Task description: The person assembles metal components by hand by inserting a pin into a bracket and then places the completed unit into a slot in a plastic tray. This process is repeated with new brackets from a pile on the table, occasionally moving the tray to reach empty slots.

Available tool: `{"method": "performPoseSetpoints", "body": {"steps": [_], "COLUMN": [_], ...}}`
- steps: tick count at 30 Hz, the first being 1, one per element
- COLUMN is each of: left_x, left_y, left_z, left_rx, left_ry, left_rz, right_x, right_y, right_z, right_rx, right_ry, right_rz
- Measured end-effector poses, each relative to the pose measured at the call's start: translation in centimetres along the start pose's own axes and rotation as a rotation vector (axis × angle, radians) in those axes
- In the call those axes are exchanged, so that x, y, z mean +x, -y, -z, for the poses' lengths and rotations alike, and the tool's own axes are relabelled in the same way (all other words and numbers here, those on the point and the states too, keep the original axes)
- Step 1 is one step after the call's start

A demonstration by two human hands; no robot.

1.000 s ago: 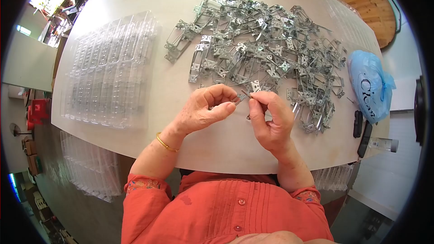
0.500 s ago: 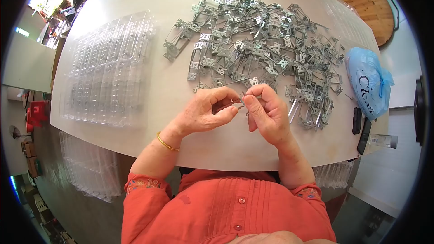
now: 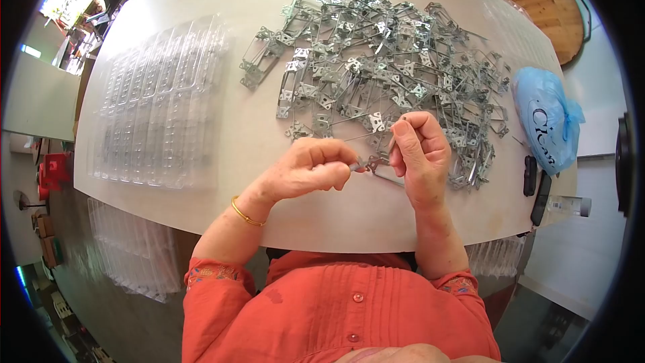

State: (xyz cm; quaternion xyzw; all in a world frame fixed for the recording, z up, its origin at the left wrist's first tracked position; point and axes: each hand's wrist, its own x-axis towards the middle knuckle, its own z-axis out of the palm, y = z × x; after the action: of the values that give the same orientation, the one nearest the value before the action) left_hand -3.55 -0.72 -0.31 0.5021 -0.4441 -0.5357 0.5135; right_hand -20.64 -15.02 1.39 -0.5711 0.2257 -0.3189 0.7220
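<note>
My left hand point(image 3: 299, 171), with a gold bangle at the wrist, pinches a small metal bracket point(image 3: 380, 164) between thumb and forefinger. The bracket has a plate end and a narrow bar that runs right, below my right fingers. Raised a little higher, my right hand point(image 3: 426, 154) is closed, its thumb pressed against the forefinger; what it pinches is too small to make out. Just beyond both hands spreads a tangled heap of metal brackets point(image 3: 376, 60) with plates and rods.
Clear plastic trays point(image 3: 158, 104) are stacked on the table point(image 3: 322, 225) at the left. A blue plastic bag point(image 3: 547, 121), two black objects point(image 3: 535, 191) and a clear bottle point(image 3: 570, 206) line the right edge. More plastic trays point(image 3: 134, 245) stand below the table at left.
My hands have drawn apart; the right one moved up and to the right. More of the metal bracket now shows between them. My left hand has barely shifted.
</note>
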Motion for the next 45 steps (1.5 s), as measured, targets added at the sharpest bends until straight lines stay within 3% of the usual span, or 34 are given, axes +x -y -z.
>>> {"method": "performPoseSetpoints", "body": {"steps": [1,5,9,16,18,25,39,45], "left_x": [-0.1,0.1,0.1,0.1,0.0,0.0,0.1,0.1], "left_y": [-0.1,0.0,0.3,0.4,0.4,0.8,0.2,0.9], "left_z": [0.1,0.2,0.3,0.4,0.3,0.5,0.5,0.8], "left_rx": [-0.268,-0.424,-0.460,-0.458,-0.495,-0.450,-0.490,-0.398], "left_ry": [-0.017,-0.092,-0.107,-0.089,-0.089,-0.021,-0.071,-0.005], "left_rz": [0.092,0.048,0.043,0.042,0.020,-0.003,0.051,0.008], "right_x": [-0.2,-0.8,-0.9,-0.4,-0.2,0.2,-0.2,-0.3], "right_y": [0.1,-0.6,-1.7,-2.1,-1.8,-1.9,-1.7,-1.9], "right_z": [-0.1,-0.5,-0.6,-0.4,-0.4,-0.7,-0.8,-0.8], "right_rx": [-0.007,-0.082,-0.288,-0.464,-0.549,-0.629,-0.657,-0.680], "right_ry": [-0.002,0.019,0.045,0.055,0.060,0.091,0.109,0.126], "right_rz": [0.034,0.197,0.455,0.600,0.744,0.790,0.959,0.924]}}
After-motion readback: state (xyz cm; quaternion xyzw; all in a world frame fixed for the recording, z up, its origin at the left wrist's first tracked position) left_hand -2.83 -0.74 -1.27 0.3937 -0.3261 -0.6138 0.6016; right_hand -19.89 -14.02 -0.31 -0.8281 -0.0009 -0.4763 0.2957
